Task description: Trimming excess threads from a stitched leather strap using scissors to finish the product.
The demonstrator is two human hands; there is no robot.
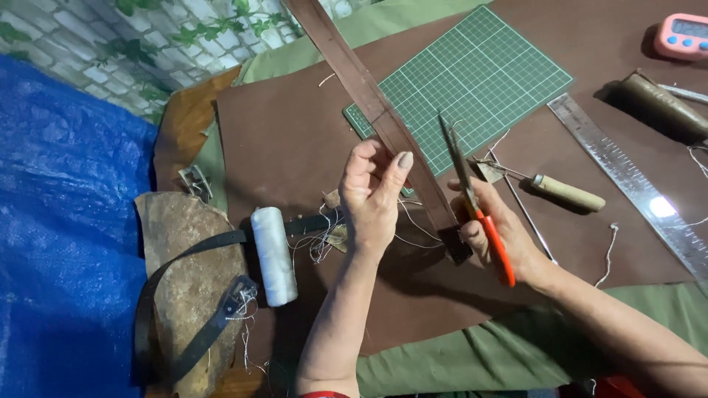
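Note:
A long brown leather strap point(354, 74) runs from the top of the view down to the middle. My left hand point(372, 195) pinches it near its lower end, thumb and fingers against its edge. My right hand point(501, 236) grips orange-handled scissors point(472, 199), blades pointing up and away, just right of the strap's lower end. Loose pale thread point(324, 236) trails under and left of my left hand. Both hands hover above a brown leather sheet point(287, 140).
A green cutting mat point(479, 74) lies at the back. To the right are a wooden-handled awl point(564, 193), a steel ruler point(634, 184), a dark cylinder point(664, 107) and a pink timer point(684, 35). A white thread spool point(273, 254), a black strap point(199, 339) and a stone point(188, 280) sit left.

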